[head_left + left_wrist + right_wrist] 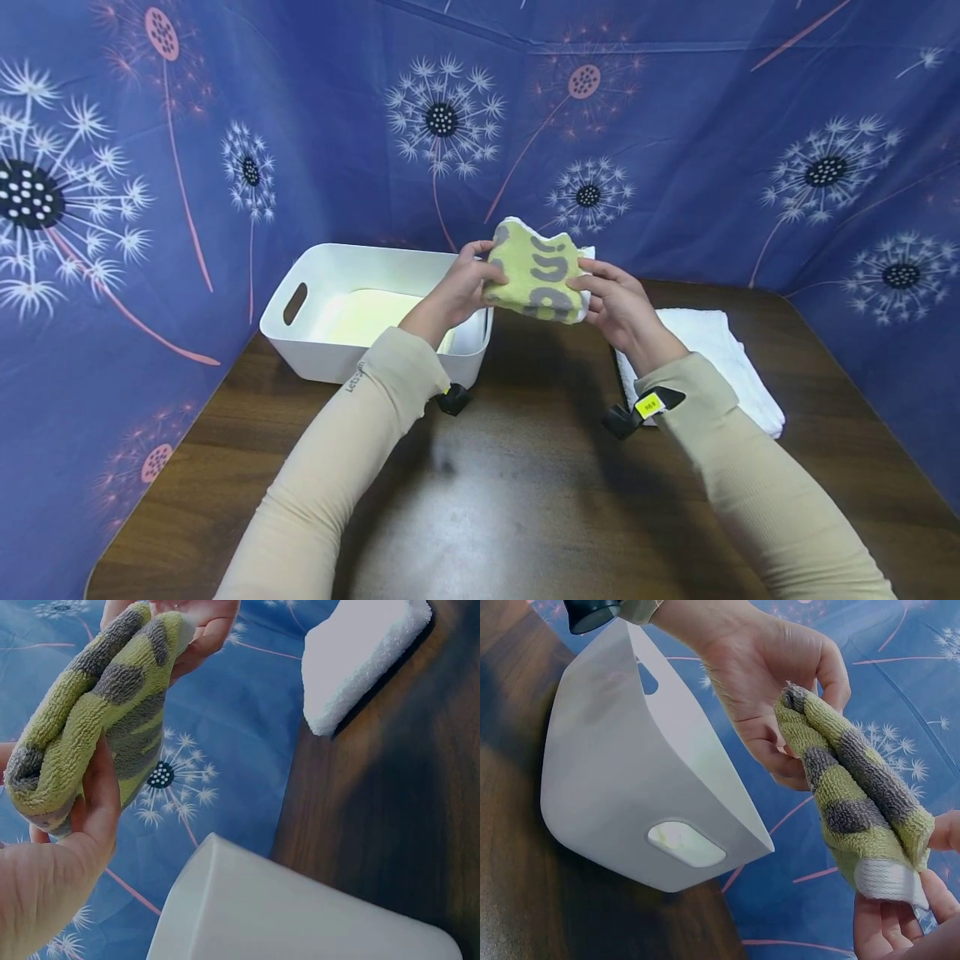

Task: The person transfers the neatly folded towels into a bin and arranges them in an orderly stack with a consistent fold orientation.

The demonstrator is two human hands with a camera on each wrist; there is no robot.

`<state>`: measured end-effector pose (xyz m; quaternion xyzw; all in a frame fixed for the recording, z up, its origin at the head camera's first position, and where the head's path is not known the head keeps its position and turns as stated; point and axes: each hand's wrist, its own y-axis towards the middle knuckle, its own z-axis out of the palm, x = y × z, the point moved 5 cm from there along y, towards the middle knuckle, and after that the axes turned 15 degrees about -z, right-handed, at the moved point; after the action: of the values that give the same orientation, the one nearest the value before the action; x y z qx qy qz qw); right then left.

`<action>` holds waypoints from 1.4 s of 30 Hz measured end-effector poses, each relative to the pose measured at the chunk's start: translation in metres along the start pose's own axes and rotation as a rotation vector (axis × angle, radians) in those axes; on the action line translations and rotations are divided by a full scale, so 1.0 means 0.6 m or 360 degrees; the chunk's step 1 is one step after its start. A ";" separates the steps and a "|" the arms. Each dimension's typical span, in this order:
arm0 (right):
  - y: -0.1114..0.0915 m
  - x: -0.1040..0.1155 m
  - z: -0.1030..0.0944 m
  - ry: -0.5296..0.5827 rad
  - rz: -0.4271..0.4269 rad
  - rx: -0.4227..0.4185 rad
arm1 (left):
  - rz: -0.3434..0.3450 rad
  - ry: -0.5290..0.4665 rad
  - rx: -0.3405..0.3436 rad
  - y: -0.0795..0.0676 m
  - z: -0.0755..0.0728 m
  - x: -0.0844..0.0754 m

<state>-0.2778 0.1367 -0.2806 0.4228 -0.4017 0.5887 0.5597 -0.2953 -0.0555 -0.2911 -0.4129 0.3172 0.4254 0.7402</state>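
Partly behind both hands (462,288) (622,307), green-grey towel (536,279).

- The patterned towel (124,694) is showing rough, looped cloth.
- The bin (615,757) is looking like smooth plastic.
- The tabletop (487,500) is showing glossy wood grain.

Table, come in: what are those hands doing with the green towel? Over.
Left hand, right hand: both gripping the folded green-gray towel. Towel held above wooden table. White bin at left, white towel at right; nothing visibly blocking.
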 end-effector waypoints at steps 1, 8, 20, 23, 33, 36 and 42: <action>0.000 0.000 0.001 0.0000 0.0000 0.0001 | -0.0002 0.0003 -0.0002 0.000 -0.001 -0.001; 0.002 -0.002 0.012 -0.0001 0.0005 0.0015 | -0.0027 0.0038 -0.0004 -0.004 -0.009 -0.008; 0.011 -0.011 0.042 0.0003 0.0016 0.0000 | -0.0030 0.0071 -0.0027 -0.016 -0.030 -0.032; 0.010 -0.013 0.043 -0.0003 0.0023 -0.0010 | -0.0043 0.0070 -0.0027 -0.017 -0.032 -0.031; 0.008 -0.013 0.049 -0.0030 0.0029 -0.0006 | -0.0048 0.0100 -0.0007 -0.017 -0.041 -0.034; 0.009 -0.014 0.055 -0.0019 0.0018 -0.0008 | -0.0054 0.0119 -0.0006 -0.019 -0.047 -0.038; 0.010 -0.013 0.067 -0.0007 -0.0013 -0.0010 | -0.0048 0.0179 0.0009 -0.024 -0.054 -0.050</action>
<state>-0.2817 0.0960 -0.2752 0.4240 -0.4031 0.5842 0.5626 -0.2995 -0.0992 -0.2763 -0.4389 0.3532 0.3895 0.7287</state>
